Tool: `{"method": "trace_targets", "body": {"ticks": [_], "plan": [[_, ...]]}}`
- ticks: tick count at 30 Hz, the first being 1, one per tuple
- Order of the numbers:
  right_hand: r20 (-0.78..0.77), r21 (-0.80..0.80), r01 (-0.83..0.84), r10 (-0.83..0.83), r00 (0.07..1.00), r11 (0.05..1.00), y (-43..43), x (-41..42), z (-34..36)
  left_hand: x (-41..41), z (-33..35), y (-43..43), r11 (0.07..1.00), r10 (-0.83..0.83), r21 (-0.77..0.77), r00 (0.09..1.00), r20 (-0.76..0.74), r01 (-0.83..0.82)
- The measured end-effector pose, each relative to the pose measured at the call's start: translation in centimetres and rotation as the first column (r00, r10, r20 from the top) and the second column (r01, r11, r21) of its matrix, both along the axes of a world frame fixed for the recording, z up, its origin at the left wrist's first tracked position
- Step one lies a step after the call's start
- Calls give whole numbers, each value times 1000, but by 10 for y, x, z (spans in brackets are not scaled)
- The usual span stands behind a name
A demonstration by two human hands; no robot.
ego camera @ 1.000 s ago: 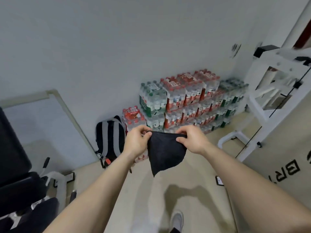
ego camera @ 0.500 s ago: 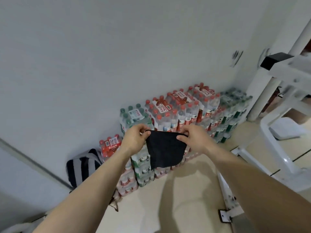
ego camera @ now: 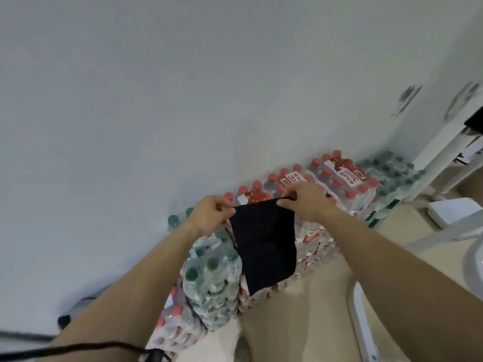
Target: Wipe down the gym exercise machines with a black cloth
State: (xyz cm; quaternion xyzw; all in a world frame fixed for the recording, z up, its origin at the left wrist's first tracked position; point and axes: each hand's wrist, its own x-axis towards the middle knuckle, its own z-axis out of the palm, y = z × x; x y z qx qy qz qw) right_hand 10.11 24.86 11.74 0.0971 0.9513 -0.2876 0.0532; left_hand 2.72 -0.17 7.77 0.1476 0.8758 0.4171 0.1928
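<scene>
Black cloth point(ego camera: 264, 246) hung in mid-air, held up by its top edge. The left hand point(ego camera: 209, 218) pinched one corner and the right hand point(ego camera: 305, 202) the other, fingers curled tight. Behind it, water bottle packs point(ego camera: 339, 184) sat stacked against the pale wall point(ego camera: 183, 87), with a white machine frame point(ego camera: 441, 152) off right.

Black cloth point(ego camera: 264, 246), hanging limp, top edge stretched, lower corner pointing down
</scene>
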Motion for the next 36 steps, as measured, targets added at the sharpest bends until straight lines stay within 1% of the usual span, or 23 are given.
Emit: {"method": "trace_targets", "body": {"ticks": [3, 7, 9, 11, 15, 16, 17, 19, 22, 24, 26, 27, 30, 31, 32, 33, 36], "plan": [[-10, 26, 6, -6, 1000, 1000, 8, -69, -16, -55, -25, 16, 983, 159, 88, 987, 22, -161], [-8, -9, 25, -25, 1000, 1000, 17, -140, -32, -107, -42, 37, 910, 319, 235, 940, 124, -340], [-32, -28, 28, -28, 999, 999, 21, -164, -37, -126, -47, 41, 896, 345, 262, 933, 99, -359], [-73, -69, 43, -48, 996, 997, 25, -181, -40, -137, -49, 41, 906, 344, 247, 938, 42, -343], [-117, -151, 68, -86, 989, 986, 29, -189, -41, -130, -51, 36, 931, 310, 227, 948, -73, -287], [-106, -169, 69, -87, 991, 983, 30, -185, -44, -122, -54, 35, 937, 292, 224, 953, -78, -268], [-85, -177, 59, -75, 994, 982, 31, -178, -50, -115, -60, 34, 951, 261, 196, 961, -87, -241], [-25, -173, 13, -18, 1000, 985, 33, -158, -68, -100, -76, 32, 987, 155, 63, 981, -114, -149], [63, -132, -43, 52, 997, 990, 35, -124, -101, -80, -95, 30, 991, -20, -132, 985, -170, -3], [102, -103, -62, 72, 992, 993, 37, -107, -119, -68, -102, 31, 979, -79, -202, 977, -200, 38], [73, -63, -113, 118, 990, 992, 40, -95, -136, -57, -105, 33, 960, -110, -275, 973, -201, 52], [59, -40, -155, 158, 986, 987, 40, -91, -143, -52, -108, 34, 944, -132, -324, 972, -192, 64], [127, 93, -271, 259, 958, 958, 38, -88, -145, -46, -104, 40, 867, -200, -485, 970, -137, 110], [165, 139, -304, 280, 946, 943, 37, -88, -143, -46, -103, 42, 859, -206, -501, 969, -140, 110], [189, 152, -327, 298, 936, 933, 36, -88, -137, -45, -96, 45, 850, -209, -513, 970, -126, 117], [186, 158, -342, 312, 932, 926, 38, -90, -132, -46, -92, 46, 852, -210, -513, 967, -147, 107], [94, 160, -319, 307, 947, 934, 46, -104, -107, -53, -66, 56, 849, -202, -523, 962, -184, 78]]}}
